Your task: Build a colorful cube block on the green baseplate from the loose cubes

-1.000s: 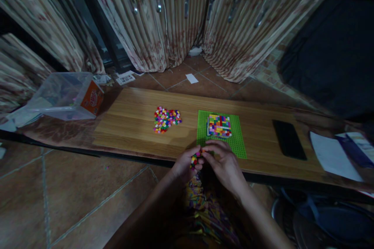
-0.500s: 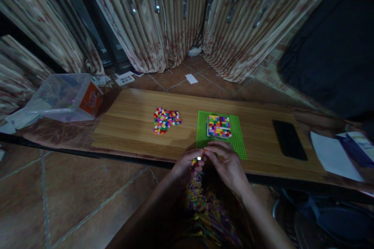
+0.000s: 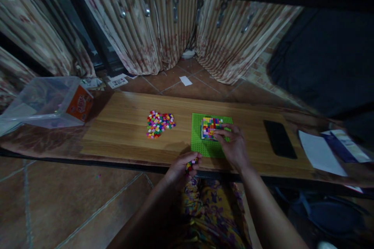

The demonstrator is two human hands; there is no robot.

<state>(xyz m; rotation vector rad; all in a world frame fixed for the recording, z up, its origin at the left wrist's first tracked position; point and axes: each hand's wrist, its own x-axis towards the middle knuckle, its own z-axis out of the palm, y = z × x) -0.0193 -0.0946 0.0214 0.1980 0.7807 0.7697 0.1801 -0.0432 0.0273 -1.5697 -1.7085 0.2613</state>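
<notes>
My left hand (image 3: 184, 166) is curled around several small coloured toy bricks (image 3: 190, 165), just past the table's near edge. On the green baseplate (image 3: 196, 146) stands a low block built of many coloured bricks (image 3: 208, 126). My right hand (image 3: 232, 140) reaches over the block's right side, its thumb and index finger pinched at the top surface on a small toy brick. The fingertips mostly hide that brick and part of the block's top. Left of the baseplate lies a loose pile of mixed bricks (image 3: 159, 123).
A wooden board (image 3: 122, 124) forms the tabletop. On the right are a black phone (image 3: 279, 139), a white paper sheet (image 3: 320, 151) and a blue-and-white packet (image 3: 343, 146). A clear plastic box (image 3: 48, 103) with an orange label stands at the far left. Striped curtains (image 3: 140, 39) hang behind.
My right hand has left my left hand and moved up onto the brick block, carrying an orange brick it pinched earlier. My left hand keeps its bricks. The whole view has shifted slightly.
</notes>
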